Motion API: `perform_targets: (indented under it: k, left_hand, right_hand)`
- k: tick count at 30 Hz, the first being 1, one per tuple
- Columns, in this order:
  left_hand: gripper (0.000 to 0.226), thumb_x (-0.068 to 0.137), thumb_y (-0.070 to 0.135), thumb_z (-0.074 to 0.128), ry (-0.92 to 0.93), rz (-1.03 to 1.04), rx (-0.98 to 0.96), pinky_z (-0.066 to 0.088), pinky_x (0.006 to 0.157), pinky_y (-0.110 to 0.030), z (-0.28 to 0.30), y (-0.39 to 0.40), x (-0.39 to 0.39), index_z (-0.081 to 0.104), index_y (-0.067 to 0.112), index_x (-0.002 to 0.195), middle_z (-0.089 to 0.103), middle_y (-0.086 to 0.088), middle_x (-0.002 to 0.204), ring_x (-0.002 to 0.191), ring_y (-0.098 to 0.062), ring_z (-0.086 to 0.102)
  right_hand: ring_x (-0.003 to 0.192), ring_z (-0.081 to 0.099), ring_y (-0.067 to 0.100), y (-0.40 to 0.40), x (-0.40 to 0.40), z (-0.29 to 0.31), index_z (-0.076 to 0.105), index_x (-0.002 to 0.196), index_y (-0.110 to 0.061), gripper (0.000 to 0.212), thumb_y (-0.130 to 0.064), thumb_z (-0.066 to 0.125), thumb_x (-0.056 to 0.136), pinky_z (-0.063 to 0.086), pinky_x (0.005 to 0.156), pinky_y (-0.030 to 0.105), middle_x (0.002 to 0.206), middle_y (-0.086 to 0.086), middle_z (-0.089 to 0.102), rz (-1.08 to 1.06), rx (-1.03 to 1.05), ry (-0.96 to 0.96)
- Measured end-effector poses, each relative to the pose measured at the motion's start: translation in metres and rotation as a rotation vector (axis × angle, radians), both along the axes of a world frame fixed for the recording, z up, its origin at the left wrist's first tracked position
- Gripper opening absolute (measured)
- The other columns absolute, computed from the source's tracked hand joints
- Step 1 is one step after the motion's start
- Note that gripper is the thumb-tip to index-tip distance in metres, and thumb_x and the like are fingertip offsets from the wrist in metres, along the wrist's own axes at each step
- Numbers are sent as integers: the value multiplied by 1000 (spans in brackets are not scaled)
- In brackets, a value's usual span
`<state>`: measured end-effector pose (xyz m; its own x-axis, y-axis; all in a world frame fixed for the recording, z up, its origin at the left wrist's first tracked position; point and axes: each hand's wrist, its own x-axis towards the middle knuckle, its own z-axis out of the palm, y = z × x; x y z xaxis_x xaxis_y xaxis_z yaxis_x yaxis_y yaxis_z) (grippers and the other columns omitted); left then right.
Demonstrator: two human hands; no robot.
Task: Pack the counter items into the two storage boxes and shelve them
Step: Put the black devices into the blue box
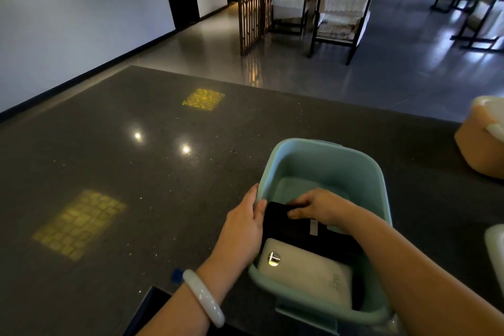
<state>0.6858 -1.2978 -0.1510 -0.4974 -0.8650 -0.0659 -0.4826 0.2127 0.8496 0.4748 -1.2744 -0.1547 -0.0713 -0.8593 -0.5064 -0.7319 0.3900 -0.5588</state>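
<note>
A light teal storage box (324,163) stands on the dark counter (136,172) near its front edge. Inside it lie a flat black case (294,229) with a small white label and, nearer me, a white power bank (308,273). My left hand (242,226) grips the box's left rim, thumb hooked over the edge. My right hand (319,206) reaches into the box, fingers curled on the black case's far edge. An orange storage box (480,144) with a white lid sits at the counter's right edge, partly cut off.
A white object (496,251) shows at the right edge of the frame. A dark flat item (152,305) and a small blue thing (177,275) lie by my left wrist. Beyond the counter are chairs (341,16) and a wooden lattice screen (253,0).
</note>
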Motion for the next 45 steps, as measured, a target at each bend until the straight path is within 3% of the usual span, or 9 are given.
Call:
perform_targets:
  k: [8,14,18,21,25,30,36,40,45]
  left_hand:
    - [45,102,40,36,-12,7,32,36,63,5,0,0,1,32,37,147,53,22,94,78,31,46]
    - [45,102,42,35,-36,5,10,38,64,3,2,1,1,32,39,146,53,23,98,76,24,49]
    - [43,102,43,35,-98,-14,-22,40,61,0,6,0,2,33,39,145,59,19,99,75,18,53]
    - [45,99,50,33,-130,-61,-74,45,73,-6,13,-2,8,41,34,141,64,15,104,85,15,58]
    - [46,98,50,37,-209,81,-209,43,98,-25,25,-7,34,49,26,136,60,6,128,115,-8,56]
    - [42,99,41,44,-467,304,-361,40,96,-26,44,-12,98,44,26,138,56,5,127,116,-11,54]
    - [39,97,38,45,-862,540,-347,40,95,-35,57,11,203,43,24,133,51,3,129,118,-20,51]
    - [38,96,34,48,-949,724,-253,41,95,-36,52,50,276,45,21,131,52,1,125,115,-21,52]
    - [25,92,26,52,-985,924,-146,42,91,-34,45,92,351,51,24,117,55,2,114,105,-19,55]
  right_hand:
    - [87,53,-6,1,2,1,66,114,-41,28,-42,65,86,38,77,22,93,-24,61,12,-27,11]
    - [95,58,5,3,7,6,65,118,-34,31,-40,63,88,42,83,24,102,-15,64,33,-50,27]
    - [90,59,2,5,11,14,66,115,-31,28,-40,61,89,43,75,20,100,-14,65,64,-47,55]
    - [90,61,3,1,15,31,68,110,-27,23,-36,62,89,46,78,20,103,-11,67,64,-221,154]
    - [99,63,16,-20,37,66,67,110,-27,24,-32,60,88,50,86,31,106,-3,69,105,-481,355]
    - [109,59,21,-58,104,98,60,118,-33,31,-26,58,89,47,91,33,119,-1,63,348,-516,440]
    - [107,61,28,-87,217,100,61,119,-23,37,-6,56,87,50,88,37,119,7,62,733,-482,468]
    - [111,59,30,-94,307,94,62,120,-18,36,-9,52,86,50,91,39,123,9,61,965,-513,420]
    - [110,58,26,-90,407,88,58,125,-18,39,-27,64,87,49,91,38,121,7,61,1144,-471,339]
